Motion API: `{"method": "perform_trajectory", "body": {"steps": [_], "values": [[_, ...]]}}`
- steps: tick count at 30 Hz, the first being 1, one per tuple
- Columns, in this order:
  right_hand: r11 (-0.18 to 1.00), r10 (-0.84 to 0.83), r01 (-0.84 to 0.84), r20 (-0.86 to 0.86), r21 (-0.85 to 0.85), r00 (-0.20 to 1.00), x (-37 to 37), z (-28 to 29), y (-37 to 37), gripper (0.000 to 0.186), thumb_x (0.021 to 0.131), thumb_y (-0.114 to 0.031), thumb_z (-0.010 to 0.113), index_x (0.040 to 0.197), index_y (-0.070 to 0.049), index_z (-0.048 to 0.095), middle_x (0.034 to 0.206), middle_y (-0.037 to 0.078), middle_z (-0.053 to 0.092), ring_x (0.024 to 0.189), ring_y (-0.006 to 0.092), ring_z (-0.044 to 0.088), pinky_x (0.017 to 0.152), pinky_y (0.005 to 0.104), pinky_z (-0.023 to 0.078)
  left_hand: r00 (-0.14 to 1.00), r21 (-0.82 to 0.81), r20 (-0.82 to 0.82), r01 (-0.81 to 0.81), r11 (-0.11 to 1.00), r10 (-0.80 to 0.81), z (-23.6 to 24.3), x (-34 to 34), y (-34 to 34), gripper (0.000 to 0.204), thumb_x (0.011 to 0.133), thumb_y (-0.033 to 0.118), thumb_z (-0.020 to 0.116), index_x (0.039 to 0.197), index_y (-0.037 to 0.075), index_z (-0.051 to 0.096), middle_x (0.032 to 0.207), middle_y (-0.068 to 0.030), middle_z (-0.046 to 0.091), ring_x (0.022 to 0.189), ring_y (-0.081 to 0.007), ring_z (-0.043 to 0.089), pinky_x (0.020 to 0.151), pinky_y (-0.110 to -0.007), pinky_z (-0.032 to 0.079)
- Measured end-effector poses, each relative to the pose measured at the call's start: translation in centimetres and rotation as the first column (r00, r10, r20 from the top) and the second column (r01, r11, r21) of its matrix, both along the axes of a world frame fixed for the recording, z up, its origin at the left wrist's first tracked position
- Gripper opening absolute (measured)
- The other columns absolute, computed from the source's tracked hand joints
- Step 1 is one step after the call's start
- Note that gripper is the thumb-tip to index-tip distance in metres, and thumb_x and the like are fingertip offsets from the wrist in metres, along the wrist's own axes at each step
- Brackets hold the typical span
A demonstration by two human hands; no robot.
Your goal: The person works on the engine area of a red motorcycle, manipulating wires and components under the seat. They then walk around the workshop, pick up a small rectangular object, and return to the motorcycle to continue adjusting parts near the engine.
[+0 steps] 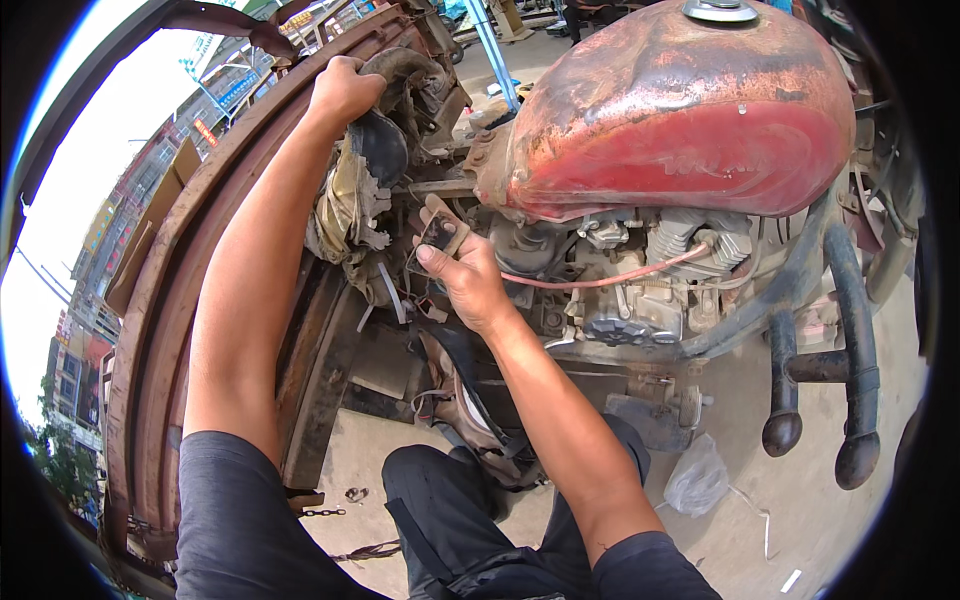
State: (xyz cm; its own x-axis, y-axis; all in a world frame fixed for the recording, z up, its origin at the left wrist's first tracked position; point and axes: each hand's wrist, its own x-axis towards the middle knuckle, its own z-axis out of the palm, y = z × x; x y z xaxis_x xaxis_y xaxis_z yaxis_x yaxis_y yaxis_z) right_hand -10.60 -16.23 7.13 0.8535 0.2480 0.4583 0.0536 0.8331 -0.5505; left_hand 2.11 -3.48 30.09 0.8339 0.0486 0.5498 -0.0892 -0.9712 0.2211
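My left hand (348, 92) is closed at the upper edge of a dusty, dark, curved piece (408, 68) that looks like a worn seat. Torn, dirty cloth (345, 212) hangs below it. Between the thumb and fingers of my right hand (468, 275) is a small dark block (441, 236) with a brownish edge; its kind is unclear. This hand is just left of a motorcycle engine (640, 285), from which a reddish hose (590, 284) runs towards it. Above the engine sits a rusty red fuel tank (680, 130).
A rusty red metal cargo side (165, 290) rises along my left. Black tubular bars (850, 340) jut out at the right. A brownish bag (470, 400) lies by my knees, and a clear plastic bag (697, 475) is on the ground. A chain (325, 512) hangs lower left.
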Motion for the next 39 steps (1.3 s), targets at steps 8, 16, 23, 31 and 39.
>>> {"method": "perform_trajectory", "body": {"steps": [8, 16, 23, 31, 39], "values": [[0.979, -0.201, 0.193, -0.176, -0.061, 0.964, -0.1, -1.4, -2.4, 0.036, 0.088, -0.007, 0.064, 0.121, 0.004, 0.055, 0.104, 0.008, 0.063, 0.093, 0.0139, 0.061, 0.084, 0.0273, 0.049, 0.995, 0.114, -0.009, -0.098, 0.989, 0.100, -3.7, -1.9, -3.2, 0.041, 0.078, 0.024, 0.057, 0.113, 0.003, 0.063, 0.110, -0.0234, 0.064, 0.105, -0.0360, 0.062, 0.090, -0.042, 0.050], [0.939, -0.275, 0.229, -0.162, -0.255, 0.948, -1.1, -3.4, -5.5, 0.029, 0.088, -0.009, 0.063, 0.115, -0.001, 0.058, 0.097, 0.003, 0.063, 0.081, 0.0119, 0.061, 0.071, 0.0297, 0.055, 0.994, 0.173, 0.024, -0.107, 0.979, 0.104, -6.9, -3.4, -5.9, 0.040, 0.084, 0.029, 0.060, 0.115, 0.004, 0.060, 0.108, -0.0211, 0.065, 0.103, -0.0376, 0.062, 0.090, -0.046, 0.048], [0.922, -0.297, 0.235, -0.175, -0.308, 0.939, -1.9, -2.7, -6.8, 0.031, 0.089, -0.007, 0.062, 0.119, -0.003, 0.056, 0.099, 0.004, 0.062, 0.081, 0.0129, 0.061, 0.067, 0.0307, 0.056, 0.997, 0.105, -0.016, -0.070, 0.992, 0.072, -7.3, -5.0, -7.0, 0.052, 0.082, 0.037, 0.067, 0.113, -0.004, 0.057, 0.127, -0.0226, 0.053, 0.114, -0.0361, 0.055, 0.094, -0.044, 0.045], [0.898, -0.364, 0.287, -0.195, -0.335, 0.911, -2.7, -2.2, -7.3, 0.022, 0.087, -0.005, 0.061, 0.108, 0.000, 0.059, 0.091, 0.003, 0.059, 0.074, 0.0127, 0.059, 0.062, 0.0300, 0.056, 0.997, 0.015, 0.038, -0.067, 0.998, 0.066, -10.6, -5.9, -7.9, 0.062, 0.080, 0.033, 0.069, 0.126, -0.002, 0.046, 0.130, -0.0219, 0.046, 0.121, -0.0376, 0.047, 0.099, -0.046, 0.042], [0.890, -0.370, 0.276, -0.221, -0.364, 0.902, -2.7, -2.6, -7.8, 0.022, 0.089, -0.008, 0.062, 0.111, -0.003, 0.060, 0.096, 0.002, 0.063, 0.084, 0.0122, 0.059, 0.065, 0.0313, 0.057, 0.999, 0.047, 0.040, -0.002, 0.999, 0.000, -11.1, -7.5, -6.2, 0.070, 0.079, 0.037, 0.070, 0.130, -0.001, 0.040, 0.137, -0.0214, 0.039, 0.128, -0.0363, 0.039, 0.105, -0.049, 0.034]]}}
